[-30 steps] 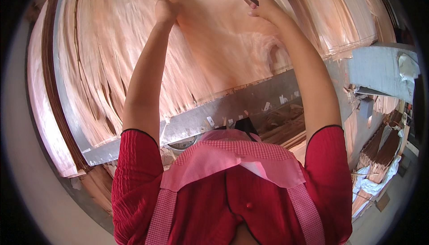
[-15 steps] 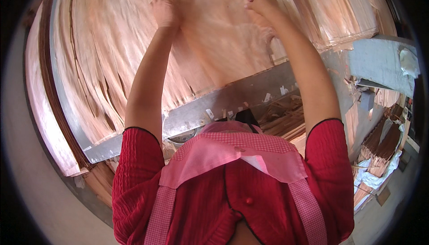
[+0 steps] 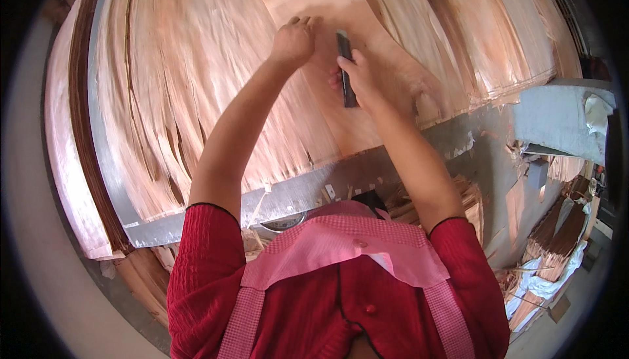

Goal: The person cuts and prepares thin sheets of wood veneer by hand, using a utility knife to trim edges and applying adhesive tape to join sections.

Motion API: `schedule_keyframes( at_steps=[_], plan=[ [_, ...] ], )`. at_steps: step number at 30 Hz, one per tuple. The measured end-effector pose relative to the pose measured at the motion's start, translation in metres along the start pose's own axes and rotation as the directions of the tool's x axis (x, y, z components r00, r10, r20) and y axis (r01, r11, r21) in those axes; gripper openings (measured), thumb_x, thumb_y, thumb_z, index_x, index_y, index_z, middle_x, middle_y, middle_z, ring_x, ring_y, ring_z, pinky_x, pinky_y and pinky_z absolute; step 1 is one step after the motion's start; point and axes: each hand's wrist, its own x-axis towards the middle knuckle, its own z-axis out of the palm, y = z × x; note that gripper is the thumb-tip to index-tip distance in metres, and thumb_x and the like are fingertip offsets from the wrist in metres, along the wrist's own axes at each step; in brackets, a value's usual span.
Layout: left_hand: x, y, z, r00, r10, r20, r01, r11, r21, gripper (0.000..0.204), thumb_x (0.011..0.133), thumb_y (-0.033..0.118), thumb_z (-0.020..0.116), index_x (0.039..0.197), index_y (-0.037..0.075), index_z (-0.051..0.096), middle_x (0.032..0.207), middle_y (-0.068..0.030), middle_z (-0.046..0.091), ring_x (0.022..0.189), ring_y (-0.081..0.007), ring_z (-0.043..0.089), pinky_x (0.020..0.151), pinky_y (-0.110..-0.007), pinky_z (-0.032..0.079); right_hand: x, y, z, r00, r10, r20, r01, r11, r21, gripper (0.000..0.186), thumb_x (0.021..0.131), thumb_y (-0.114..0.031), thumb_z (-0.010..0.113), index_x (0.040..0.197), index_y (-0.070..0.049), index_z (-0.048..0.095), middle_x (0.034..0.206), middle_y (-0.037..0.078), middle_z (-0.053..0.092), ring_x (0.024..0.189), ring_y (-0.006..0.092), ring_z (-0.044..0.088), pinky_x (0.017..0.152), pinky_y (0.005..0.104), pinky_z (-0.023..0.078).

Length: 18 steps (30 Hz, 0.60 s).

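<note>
Holding a long, straight black tool (image 3: 344,52) in the right hand (image 3: 360,80). Resting the curled left hand (image 3: 295,39) on a smooth, pinkish wood sheet (image 3: 350,128); cannot tell if gripping.

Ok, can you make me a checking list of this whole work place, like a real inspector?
Surface: grey bench, near edge showing
Job's things: thin wood sheets spread on the bench; dark tool
Clutter: scraps along the bench's edge; wood strips lower down
Hands: left hand over the sheets, fingers bent, contact unclear; right hand grips the tool
Cables: nothing seen for sure
Surroundings: blue-grey panel and white plastic at the right
</note>
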Motion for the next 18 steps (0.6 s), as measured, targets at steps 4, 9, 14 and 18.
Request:
schedule_keyframes(
  at_steps=[4, 9, 14, 18],
  plan=[
    [0.037, -0.016, -0.011, 0.963, 0.190, 0.192, -0.197, 0.980, 0.014, 0.038, 0.075, 0.004, 0.045, 0.109, 0.015, 0.055, 0.106, -0.0055, 0.056, 0.092, -0.0255, 0.055, 0.077, -0.032, 0.047, -0.002, -0.001, 0.004, 0.999, -0.028, -0.041, 0.029, 0.999, 0.028, 0.012, 0.089, -0.017, 0.046, 0.095, -0.007, 0.045, 0.075, 0.010, 0.058, 0.055, 0.0165, 0.057, 0.046, 0.0282, 0.047],
    [0.042, -0.013, 0.014, 0.759, 0.651, 0.003, -0.642, 0.747, 0.170, 0.037, 0.077, 0.015, 0.048, 0.113, 0.018, 0.055, 0.124, 0.0030, 0.046, 0.115, -0.0189, 0.042, 0.097, -0.034, 0.036, -0.003, -0.002, 0.011, 0.987, -0.015, -0.159, 0.033, 0.993, 0.114, 0.015, 0.091, -0.017, 0.039, 0.100, -0.006, 0.034, 0.086, 0.016, 0.057, 0.059, 0.0211, 0.059, 0.047, 0.0299, 0.050],
    [0.062, -0.058, 0.019, 0.795, 0.604, 0.049, -0.605, 0.796, 0.014, 0.039, 0.082, 0.018, 0.047, 0.121, 0.017, 0.049, 0.133, -0.0004, 0.040, 0.121, -0.0207, 0.038, 0.101, -0.035, 0.030, -0.005, -0.005, 0.014, 0.990, 0.003, -0.139, 0.008, 0.997, 0.080, 0.017, 0.092, -0.019, 0.038, 0.101, -0.007, 0.033, 0.090, 0.016, 0.056, 0.061, 0.0213, 0.059, 0.048, 0.0307, 0.051],
    [0.045, -0.083, 0.009, 0.952, 0.286, -0.111, -0.276, 0.956, 0.096, 0.042, 0.082, 0.018, 0.048, 0.125, 0.017, 0.046, 0.133, -0.0016, 0.040, 0.120, -0.0224, 0.039, 0.101, -0.037, 0.029, 0.004, 0.003, 0.001, 0.998, -0.003, -0.069, -0.002, 0.998, -0.070, 0.020, 0.091, -0.025, 0.043, 0.100, -0.008, 0.045, 0.072, 0.008, 0.054, 0.052, 0.0128, 0.052, 0.040, 0.0238, 0.040]
  ],
)
